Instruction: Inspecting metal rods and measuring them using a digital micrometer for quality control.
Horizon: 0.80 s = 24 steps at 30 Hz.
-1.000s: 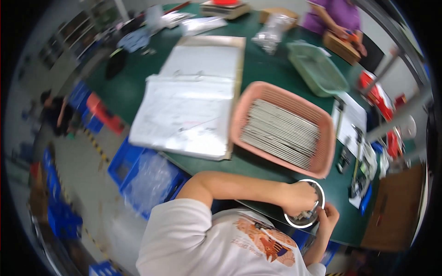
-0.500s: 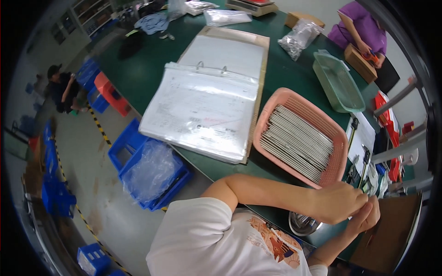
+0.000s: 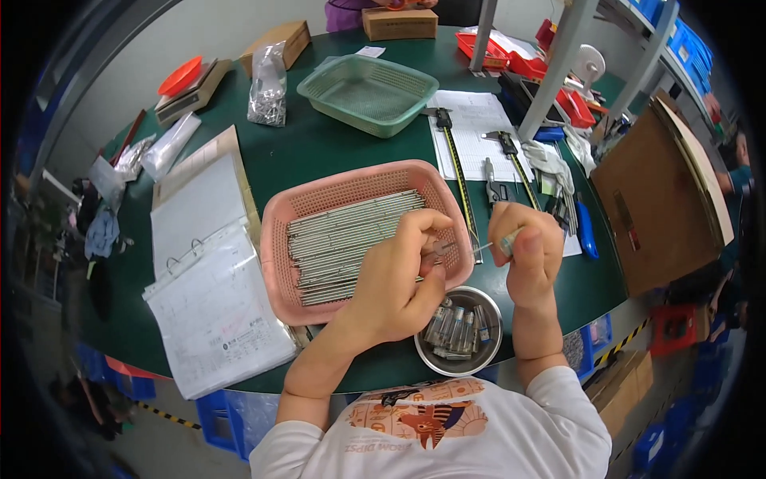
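Note:
In front of my chest both hands are raised, close together. My right hand [image 3: 528, 249] is closed on a pale, short handle with a thin metal pin [image 3: 483, 248] that looks like a pin gauge, pointing left. My left hand [image 3: 399, 279] pinches a small metal part [image 3: 440, 249], right at the pin's tip; whether they touch I cannot tell. Behind the left hand, a pink perforated basket [image 3: 275, 279] holds many thin metal rods [image 3: 343, 243] lying side by side. Below the hands stands a round metal bowl [image 3: 496, 339] with several clear, labelled cylinders [image 3: 456, 329].
An open ring binder [image 3: 215, 311] lies left of the basket. Beyond are a green basket [image 3: 367, 120] and a bag of small parts [image 3: 269, 88]. Calipers [image 3: 456, 148] rest on paper at right, near gloves [image 3: 550, 164] and a cardboard box [image 3: 658, 207]. A person [image 3: 345, 16] sits across the table.
My view has swung to the right, so the basket and hands now sit nearer its middle. The hands, closely overlapping before, are now slightly apart, showing the pin between them.

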### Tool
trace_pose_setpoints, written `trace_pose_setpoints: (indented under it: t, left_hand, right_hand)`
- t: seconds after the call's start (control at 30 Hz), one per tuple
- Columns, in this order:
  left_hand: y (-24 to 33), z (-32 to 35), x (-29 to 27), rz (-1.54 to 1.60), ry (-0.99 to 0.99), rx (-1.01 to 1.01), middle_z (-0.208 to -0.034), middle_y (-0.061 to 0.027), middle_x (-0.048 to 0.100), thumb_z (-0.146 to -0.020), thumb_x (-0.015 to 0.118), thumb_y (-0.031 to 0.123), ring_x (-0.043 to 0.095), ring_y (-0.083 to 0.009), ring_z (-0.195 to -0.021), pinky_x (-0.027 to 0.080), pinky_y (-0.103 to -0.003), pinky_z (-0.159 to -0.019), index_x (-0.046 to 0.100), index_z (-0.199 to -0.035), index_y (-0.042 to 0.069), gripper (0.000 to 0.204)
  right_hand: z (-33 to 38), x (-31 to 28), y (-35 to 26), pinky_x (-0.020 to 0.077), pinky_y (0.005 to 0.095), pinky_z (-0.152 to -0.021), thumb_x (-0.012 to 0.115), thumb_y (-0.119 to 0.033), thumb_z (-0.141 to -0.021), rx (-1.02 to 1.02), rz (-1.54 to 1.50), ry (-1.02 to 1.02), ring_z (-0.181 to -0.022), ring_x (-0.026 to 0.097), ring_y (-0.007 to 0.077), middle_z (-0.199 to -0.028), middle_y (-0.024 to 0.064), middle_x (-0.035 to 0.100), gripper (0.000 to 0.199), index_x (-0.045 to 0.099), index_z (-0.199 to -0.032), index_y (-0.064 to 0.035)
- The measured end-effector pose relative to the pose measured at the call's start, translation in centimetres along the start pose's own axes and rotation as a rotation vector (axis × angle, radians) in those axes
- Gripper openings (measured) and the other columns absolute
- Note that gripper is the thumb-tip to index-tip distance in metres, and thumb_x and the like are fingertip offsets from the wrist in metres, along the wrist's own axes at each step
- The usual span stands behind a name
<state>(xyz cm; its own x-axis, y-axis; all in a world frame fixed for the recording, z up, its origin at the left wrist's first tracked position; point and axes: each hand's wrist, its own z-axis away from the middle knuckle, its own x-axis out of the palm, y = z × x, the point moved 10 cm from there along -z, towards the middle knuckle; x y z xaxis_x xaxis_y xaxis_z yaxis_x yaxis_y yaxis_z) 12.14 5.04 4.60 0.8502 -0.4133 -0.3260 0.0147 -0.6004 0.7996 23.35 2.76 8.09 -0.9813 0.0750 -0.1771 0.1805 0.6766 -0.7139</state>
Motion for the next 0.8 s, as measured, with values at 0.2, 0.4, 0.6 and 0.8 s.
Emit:
trace_pose_setpoints:
  t: [0.2, 0.4, 0.6, 0.8]
  left_hand:
    - [-0.8, -0.1, 1.6, -0.05, -0.064, -0.04, -0.071, -0.0107, 0.054, -0.067, 0.05, 0.0, 0.054, -0.0233, -0.053, 0.041, -0.031, -0.048, 0.037, -0.108, 0.0, 0.043]
    - [-0.8, 0.1, 1.3, 0.001, 0.025, -0.011, -0.069, -0.0098, 0.052, -0.073, 0.047, -0.003, 0.052, -0.0186, -0.053, 0.039, -0.027, -0.048, 0.031, -0.111, -0.002, 0.042]
    - [-2.5, 0.4, 1.7, 0.177, -0.042, -0.174, -0.095, -0.0064, 0.052, -0.08, 0.04, -0.005, 0.048, -0.0083, -0.081, 0.038, -0.02, -0.072, 0.026, -0.119, 0.001, 0.043]
    - [-2.8, 0.2, 0.8, 0.151, 0.052, -0.053, -0.067, -0.0093, 0.051, -0.076, 0.043, -0.002, 0.051, -0.0184, -0.055, 0.04, -0.029, -0.053, 0.028, -0.117, -0.001, 0.044]
  right_hand:
    - [-0.1, 0.8, 0.3, 0.0369, 0.0286, -0.045, 0.046, -0.023, -0.086, -0.029, 0.128, -0.042, -0.046, 0.046, 0.0224, -0.055, 0.0074, 0.047, 0.028, 0.05, -0.067, -0.0021]
    - [0.0, 3.0, 0.7, 0.0434, 0.0308, -0.047, 0.043, -0.037, -0.086, -0.065, 0.292, -0.093, -0.056, 0.058, 0.0257, -0.066, 0.0063, 0.057, 0.03, 0.053, -0.083, -0.0087]
    - [-0.3, 0.6, 1.0, 0.0424, 0.0346, -0.047, 0.041, -0.036, -0.087, 0.025, 0.415, -0.048, -0.055, 0.057, 0.0284, -0.064, 0.0074, 0.057, 0.03, 0.051, -0.079, -0.0091]
    - [-0.7, 2.9, 1.3, 0.0414, 0.0375, -0.047, 0.051, -0.029, -0.081, -0.042, 0.571, -0.194, -0.054, 0.055, 0.03, -0.061, 0.0102, 0.055, 0.021, 0.051, -0.077, -0.0082]
